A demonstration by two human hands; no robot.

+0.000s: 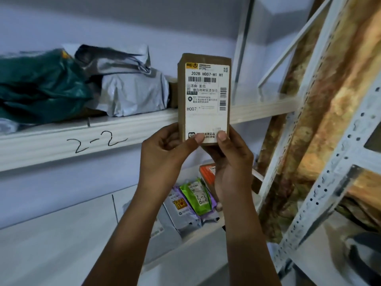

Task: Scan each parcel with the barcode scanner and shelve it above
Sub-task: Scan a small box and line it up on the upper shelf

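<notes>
A small brown cardboard parcel with a white shipping label stands upright in front of the upper shelf, which is marked "2-2". My left hand grips its lower left corner, thumb on the label. My right hand holds the lower right side from below, thumb pressed on the label's bottom edge. No barcode scanner is in view.
On the upper shelf lie a green bag and grey poly mailers. The lower shelf holds several parcels, among them a green pouch, a grey bag and an orange box. White perforated rack posts stand to the right.
</notes>
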